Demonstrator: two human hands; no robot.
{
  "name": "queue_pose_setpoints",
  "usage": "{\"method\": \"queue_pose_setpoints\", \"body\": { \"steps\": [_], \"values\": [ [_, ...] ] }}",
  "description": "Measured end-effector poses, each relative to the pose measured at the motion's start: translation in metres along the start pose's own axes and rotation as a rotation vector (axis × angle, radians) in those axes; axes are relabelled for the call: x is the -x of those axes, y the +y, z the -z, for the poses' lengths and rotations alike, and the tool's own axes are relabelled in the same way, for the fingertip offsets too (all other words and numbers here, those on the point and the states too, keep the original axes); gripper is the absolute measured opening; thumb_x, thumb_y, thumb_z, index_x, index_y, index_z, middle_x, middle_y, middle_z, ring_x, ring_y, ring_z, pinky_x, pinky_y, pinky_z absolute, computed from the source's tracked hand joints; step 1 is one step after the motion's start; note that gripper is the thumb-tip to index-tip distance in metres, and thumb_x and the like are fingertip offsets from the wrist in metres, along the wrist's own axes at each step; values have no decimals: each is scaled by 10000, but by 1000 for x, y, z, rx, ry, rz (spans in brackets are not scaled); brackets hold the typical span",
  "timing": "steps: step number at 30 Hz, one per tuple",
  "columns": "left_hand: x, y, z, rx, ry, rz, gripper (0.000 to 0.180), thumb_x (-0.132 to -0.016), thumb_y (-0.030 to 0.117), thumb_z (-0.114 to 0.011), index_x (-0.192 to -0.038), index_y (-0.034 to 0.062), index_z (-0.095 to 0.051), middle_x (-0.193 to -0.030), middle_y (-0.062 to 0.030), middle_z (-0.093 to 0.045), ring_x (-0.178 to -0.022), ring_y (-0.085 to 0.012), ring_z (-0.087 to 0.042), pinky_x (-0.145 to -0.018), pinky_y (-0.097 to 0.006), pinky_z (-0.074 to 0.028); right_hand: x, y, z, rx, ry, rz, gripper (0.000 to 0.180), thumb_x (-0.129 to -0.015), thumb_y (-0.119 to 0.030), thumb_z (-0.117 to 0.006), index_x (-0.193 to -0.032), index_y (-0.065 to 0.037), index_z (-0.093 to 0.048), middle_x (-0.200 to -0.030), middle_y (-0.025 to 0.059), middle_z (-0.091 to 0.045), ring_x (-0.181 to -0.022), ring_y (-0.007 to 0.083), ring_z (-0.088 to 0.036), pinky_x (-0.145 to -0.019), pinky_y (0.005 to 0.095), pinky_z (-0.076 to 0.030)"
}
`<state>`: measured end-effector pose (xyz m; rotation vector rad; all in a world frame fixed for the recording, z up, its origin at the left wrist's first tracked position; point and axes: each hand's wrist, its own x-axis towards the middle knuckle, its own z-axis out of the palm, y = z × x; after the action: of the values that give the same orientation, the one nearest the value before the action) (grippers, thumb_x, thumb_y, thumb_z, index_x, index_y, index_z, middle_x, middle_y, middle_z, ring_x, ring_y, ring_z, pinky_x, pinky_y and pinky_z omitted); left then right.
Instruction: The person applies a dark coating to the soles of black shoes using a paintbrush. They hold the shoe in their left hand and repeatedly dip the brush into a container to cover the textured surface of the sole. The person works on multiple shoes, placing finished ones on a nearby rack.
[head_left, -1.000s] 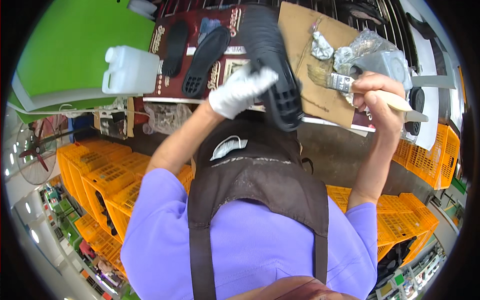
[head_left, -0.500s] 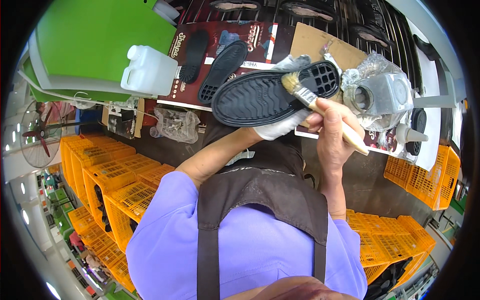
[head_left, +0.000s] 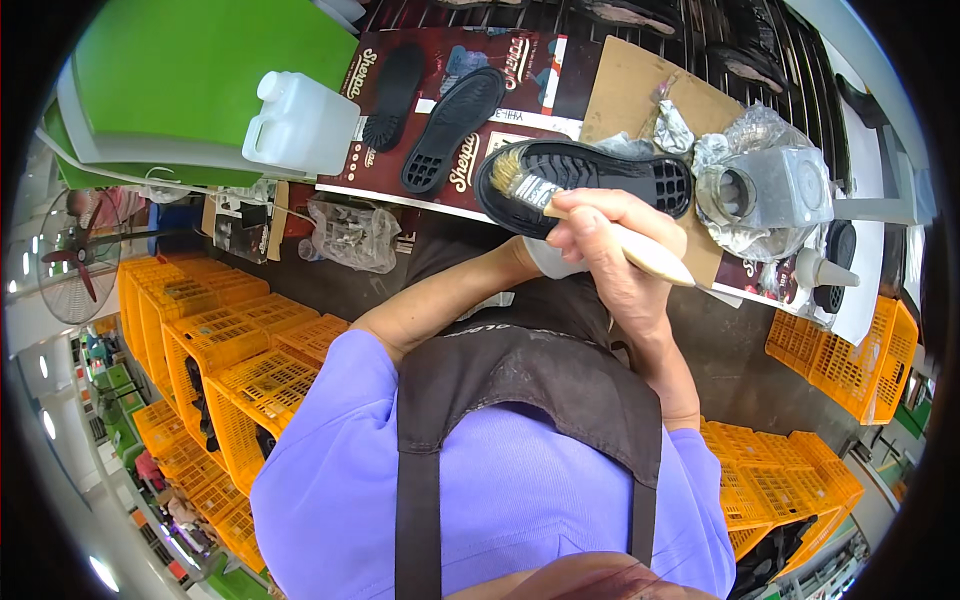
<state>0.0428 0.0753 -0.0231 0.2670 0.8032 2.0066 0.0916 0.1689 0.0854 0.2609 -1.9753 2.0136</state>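
My left hand point(head_left: 553, 258), in a white glove, is closed around a black shoe sole point(head_left: 610, 175) from underneath. Its gloved fingertips show in part beyond the sole's far edge. The sole's tread faces up, with a square-grid heel at the right. In my bare right hand point(head_left: 630, 250) is a paintbrush point(head_left: 648, 252) with a pale handle. Its bristles touch the tread near the sole's left end. Beyond lie two more black soles, a flat one point(head_left: 397, 95) and a ridged one point(head_left: 453, 130), on dark red printed cardboard point(head_left: 350, 195).
A white jug point(head_left: 310, 125) stands at the left beside a green surface. To the right are a clear plastic container point(head_left: 785, 190) in crumpled film and a white nozzle bottle point(head_left: 825, 272). Orange crates point(head_left: 260, 375) line both sides; a black metal rack point(head_left: 690, 45) is at the back.
The brush has moved left, from near the heel grid to the sole's left end. The sole has shifted right and tilted, and my right hand has moved left with the brush.
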Motion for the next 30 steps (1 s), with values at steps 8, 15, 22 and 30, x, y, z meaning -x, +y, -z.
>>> {"method": "queue_pose_setpoints", "body": {
  "steps": [8, 15, 22, 30],
  "values": [
    [15, 22, -9, -961, -141, -169, 358, -809, 146, -630, -1125, 68, -480, -1076, -40, -517, -1020, -122, -496, -867, -295, -434, -30, -4, 28, -40, -216, -231, 179, -824, -144, -623, -889, 19, -659, -674, 56, -636, -592, 73, -579, -532, 195, -467],
    [14, 41, -4, -970, -376, -50, 494, -670, 152, -772, -1082, 27, -529, -1008, -74, -585, -925, -176, -571, -818, -317, -480, -61, 10, 57, 34, -462, -350, 209, -822, -211, -622, -860, -13, -678, -668, 48, -626, -603, 86, -586, -510, 200, -461],
    [10, 57, 4, -736, -452, 115, 543, -644, 134, -795, -1109, 19, -540, -1030, -86, -604, -953, -168, -580, -848, -312, -482, -69, 19, 67, 45, -585, -455, 232, -802, -232, -646, -855, -9, -681, -641, 57, -618, -563, 90, -564, -480, 212, -439],
    [28, 57, 34, -150, -52, 132, 465, -920, 305, -438, -1252, -19, -407, -1131, -166, -549, -1031, -249, -554, -898, -361, -451, -57, 21, 103, -78, -428, -350, 187, -800, -149, -639, -897, 11, -632, -725, 42, -624, -608, 68, -548, -523, 214, -436]
  ]
}}
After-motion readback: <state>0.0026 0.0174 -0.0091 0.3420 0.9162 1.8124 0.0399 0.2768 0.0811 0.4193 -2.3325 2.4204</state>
